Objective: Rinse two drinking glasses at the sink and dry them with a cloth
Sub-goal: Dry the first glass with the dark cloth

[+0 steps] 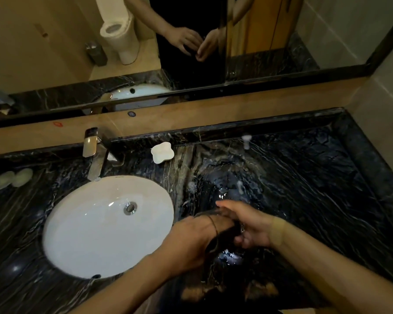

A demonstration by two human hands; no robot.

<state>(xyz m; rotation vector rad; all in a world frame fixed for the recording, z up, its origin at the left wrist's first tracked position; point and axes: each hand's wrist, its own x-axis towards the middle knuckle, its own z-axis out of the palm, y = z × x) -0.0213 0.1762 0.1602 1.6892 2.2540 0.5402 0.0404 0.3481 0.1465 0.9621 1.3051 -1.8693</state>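
Two hands meet over the dark tabletop (304, 189) just right of the sink (104, 225), w/ one clear drinking glass (216, 232) between them; only one view here, the head cam, looking down. Left hand (191, 243) has its grip curled round the glass body from the sink side; right hand (252, 225) lies vs. the far side, fingers (227, 206) fairly straight across the rim area, lower ones loosely bent; whether it truly clamps or just steadies, can't tell. Glass reads as tilted or on its side, mouth prob. toward the right hand; it's blurred and see-through, so hard to say more. Likely held off the basin so drips fall on stone while it's handled; a judgement only. No cloth visible; second glass not visible either.

Materials: tabletop is polished black stone w/ white veining, wet and shiny near the hands, a bright glint just under the glass; sink is a smooth white oval bowl, undermounted, w/ a metal drain (130, 208); tap (95, 152) is square chrome, at the back edge behind the bowl, no water running that I can see. White lobed soap dish (162, 155) sits near the back edge, right of the tap; two pale round soaps (13, 179) near the left edge. Mirror (191, 41) above reflects both hands. Wet glass + wet skin = slippery; firm wrap makes sense.
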